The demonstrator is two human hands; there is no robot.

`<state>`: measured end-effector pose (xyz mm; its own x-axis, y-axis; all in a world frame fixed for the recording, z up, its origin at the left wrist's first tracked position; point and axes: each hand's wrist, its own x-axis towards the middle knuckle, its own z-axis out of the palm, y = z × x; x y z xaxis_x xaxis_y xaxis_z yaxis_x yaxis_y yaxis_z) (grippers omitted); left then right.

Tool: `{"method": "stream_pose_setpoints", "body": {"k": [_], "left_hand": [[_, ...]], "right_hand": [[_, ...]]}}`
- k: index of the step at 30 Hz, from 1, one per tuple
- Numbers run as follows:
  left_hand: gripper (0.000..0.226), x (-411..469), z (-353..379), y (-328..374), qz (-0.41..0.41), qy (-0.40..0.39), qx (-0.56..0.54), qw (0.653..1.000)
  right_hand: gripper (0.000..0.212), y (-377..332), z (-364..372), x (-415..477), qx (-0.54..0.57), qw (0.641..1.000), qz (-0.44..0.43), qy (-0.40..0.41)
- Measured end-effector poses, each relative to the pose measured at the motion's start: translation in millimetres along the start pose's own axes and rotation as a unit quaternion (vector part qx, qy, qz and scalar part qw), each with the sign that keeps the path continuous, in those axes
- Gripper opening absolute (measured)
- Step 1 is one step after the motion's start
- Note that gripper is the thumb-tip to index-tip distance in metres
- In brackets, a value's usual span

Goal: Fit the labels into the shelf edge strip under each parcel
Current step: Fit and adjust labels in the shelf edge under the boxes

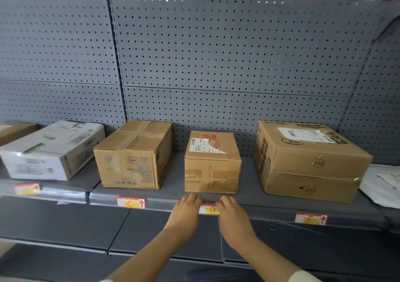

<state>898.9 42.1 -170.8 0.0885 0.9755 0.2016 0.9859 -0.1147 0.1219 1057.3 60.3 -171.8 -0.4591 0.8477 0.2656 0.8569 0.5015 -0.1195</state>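
Observation:
A red-and-yellow label marked D [209, 209] sits at the shelf edge strip [164, 204] under the small brown parcel [212, 166]. My left hand [187, 210] holds the label's left end and my right hand [231, 213] holds its right end, fingers over the strip's top edge. The fingertips are hidden from me. A label marked C [131, 202] sits in the strip under the taped brown parcel [134, 154]. Another label [311, 218] is under the large parcel [307, 160], and one more [26, 189] under the white parcel [50, 149].
A grey pegboard wall [216, 54] backs the shelf. A white mailer bag [383, 184] lies at the far right and a brown box [15, 130] at the far left. Lower grey shelves [65, 223] run below the strip.

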Motion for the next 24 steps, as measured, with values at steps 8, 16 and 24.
{"method": "stream_pose_setpoints", "body": {"k": [8,16,24], "left_hand": [[0.043,-1,3,-3,0.014,0.002,0.034,0.999],[0.050,-5,4,-2,0.010,0.010,0.033,0.999],[0.055,-17,7,-5,-0.015,0.024,0.003,1.000]], "right_hand": [[0.039,-1,-1,1,0.012,1.000,-0.009,-0.016],[0.047,-4,1,-1,0.011,1.000,-0.024,-0.016],[0.050,-6,1,-3,-0.024,0.999,-0.031,-0.019]]}}
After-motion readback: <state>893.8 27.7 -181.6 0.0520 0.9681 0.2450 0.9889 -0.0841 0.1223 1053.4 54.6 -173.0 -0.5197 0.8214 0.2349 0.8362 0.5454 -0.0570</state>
